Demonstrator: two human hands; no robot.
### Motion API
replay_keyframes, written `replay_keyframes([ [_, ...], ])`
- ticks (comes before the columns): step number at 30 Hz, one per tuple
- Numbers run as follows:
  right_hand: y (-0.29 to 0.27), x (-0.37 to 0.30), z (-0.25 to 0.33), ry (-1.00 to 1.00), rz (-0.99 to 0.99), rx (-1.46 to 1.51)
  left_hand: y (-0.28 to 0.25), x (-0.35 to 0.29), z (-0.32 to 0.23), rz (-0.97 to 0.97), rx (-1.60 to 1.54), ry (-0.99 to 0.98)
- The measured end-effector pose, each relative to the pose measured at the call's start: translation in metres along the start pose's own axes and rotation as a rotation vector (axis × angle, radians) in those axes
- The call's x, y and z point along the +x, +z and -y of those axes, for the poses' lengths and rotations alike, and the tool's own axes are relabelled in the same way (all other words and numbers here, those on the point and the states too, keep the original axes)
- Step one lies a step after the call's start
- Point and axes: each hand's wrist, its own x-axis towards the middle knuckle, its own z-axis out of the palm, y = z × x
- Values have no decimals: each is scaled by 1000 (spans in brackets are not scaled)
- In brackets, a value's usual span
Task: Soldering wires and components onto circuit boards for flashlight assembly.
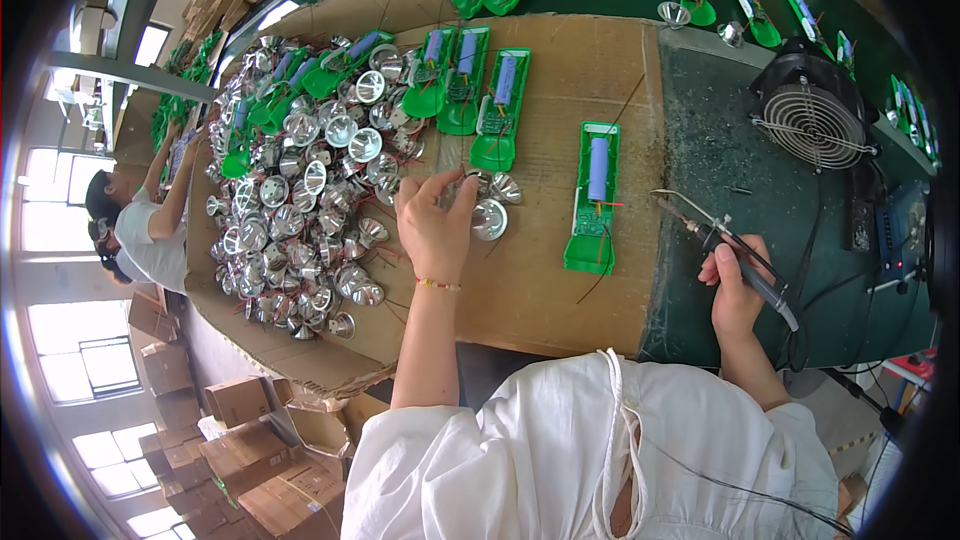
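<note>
My left hand [435, 225] is closed, thumb and forefinger nearly together at a few loose silver lamp reflectors [489, 220]; what the fingertips grip, if anything, is hidden. In my right hand [738, 285] is a soldering iron [752, 278], its tip pointing left, with a thin curved metal tube alongside. Between the hands, a green lamp housing [590, 252] lies on the cardboard sheet [545, 285], holding a blue cylindrical battery [598, 170], a green circuit board and loose wires.
A heap of silver reflectors [290, 220] with red wires fills a cardboard tray at left, several green housings [493, 145] beside and on it. A black fan [815, 120] and a blue box-shaped unit [903, 230] stand at right. Two people [150, 230] work at far left.
</note>
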Motion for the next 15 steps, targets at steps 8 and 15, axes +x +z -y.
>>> replay_keyframes([
  [8, -1, -4, 5, -7, 24, 13, -24, -6, 0, -179, -307, 95],
  [15, 6, -14, 24, -60, 199, 14, -40, -51, -38, 184, -234, 216],
])
